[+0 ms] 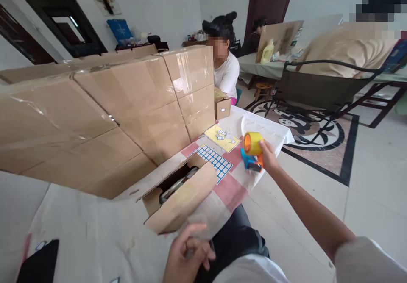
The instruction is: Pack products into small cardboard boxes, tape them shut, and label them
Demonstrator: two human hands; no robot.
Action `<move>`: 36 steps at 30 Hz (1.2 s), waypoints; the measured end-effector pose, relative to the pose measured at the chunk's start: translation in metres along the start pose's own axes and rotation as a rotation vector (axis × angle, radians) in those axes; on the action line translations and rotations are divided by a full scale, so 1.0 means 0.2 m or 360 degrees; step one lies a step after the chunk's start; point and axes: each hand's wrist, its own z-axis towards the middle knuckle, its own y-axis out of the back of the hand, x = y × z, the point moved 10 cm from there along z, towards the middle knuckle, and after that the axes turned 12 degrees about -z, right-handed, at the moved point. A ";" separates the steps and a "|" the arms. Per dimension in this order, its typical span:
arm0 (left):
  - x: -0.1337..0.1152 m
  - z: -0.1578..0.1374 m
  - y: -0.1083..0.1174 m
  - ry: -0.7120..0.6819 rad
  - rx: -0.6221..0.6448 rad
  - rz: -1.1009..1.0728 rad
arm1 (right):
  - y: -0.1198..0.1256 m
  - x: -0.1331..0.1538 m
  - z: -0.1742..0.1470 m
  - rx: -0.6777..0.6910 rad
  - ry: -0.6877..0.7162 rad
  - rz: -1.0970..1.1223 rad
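My right hand [269, 155] grips the orange handle of a tape dispenser [249, 161] at the table's right edge. A yellow roll of tape [253, 143] is mounted on its blue and orange frame. My left hand [189, 249] is at the near edge, just in front of an open cardboard box [190, 198]. Its fingers are loosely bent and apart, and I see nothing held in them. Inside the box lies a dark, shiny object [178, 185], partly hidden by the box walls. Box flaps stand raised.
A wall of taped cardboard [136, 101] stands along the far side. Sheets of blue-edged labels [216, 160] and a yellow sheet with loose labels [222, 138] lie on the checked cloth. Another person [227, 73] sits beyond, beside a small box [222, 108]. A black object [38, 264] lies lower left.
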 end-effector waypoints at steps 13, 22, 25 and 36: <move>-0.39 0.07 0.02 -0.0306 -0.0107 0.0108 | -0.32 0.45 -0.27 0.0556 0.0482 -0.0332; -0.33 0.04 -0.07 -0.0162 -0.0056 0.0260 | -0.74 1.02 -0.82 0.1295 0.1153 -0.0118; -0.37 -0.01 0.03 -0.0257 -0.0286 0.0456 | -0.65 1.09 -0.74 0.1199 0.1153 -0.0040; -0.66 0.14 0.18 -0.1060 -0.0547 0.1875 | -0.97 1.05 -0.60 0.1600 0.0829 -0.0025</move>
